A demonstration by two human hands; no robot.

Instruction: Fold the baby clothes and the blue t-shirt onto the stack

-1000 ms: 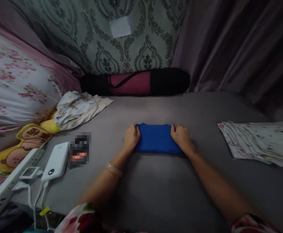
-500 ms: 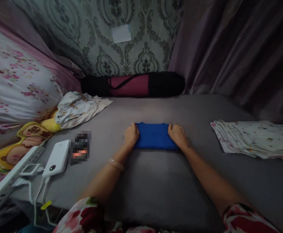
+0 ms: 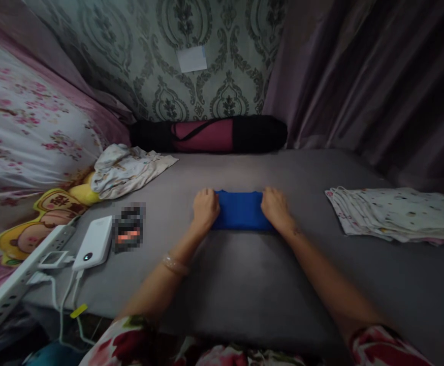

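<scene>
Head view. One folded blue cloth (image 3: 241,211) on the grey bed-like surface (image 3: 245,290), between two bare hands. Left hand (image 3: 205,209) at its left side, right hand (image 3: 277,209) at its right, both toward the far corners. Fingers of both curled in, grasping the cloth's edges; fingertips mostly hidden, so exact finger placement cannot be told. Cloth's middle runs bare between them, roughly flat.

Against the frame one second earlier: cloth appears smaller, its near edge higher in view, and the hands slightly closer together. Wall and bag sit lower in view, so the camera has shifted too. Both hands remain at the same two sides.

Counts: one long black-and-maroon bag (image 3: 202,136) at the wall; one pale sheet (image 3: 192,59) on the wallpaper; one stack of printed cloths (image 3: 405,213) to the right, layers too blurred to count; one rumpled printed cloth (image 3: 126,173) to the left; one white power bank (image 3: 93,242); one power strip (image 3: 24,279); one bracelet (image 3: 174,265), left wrist.
</scene>
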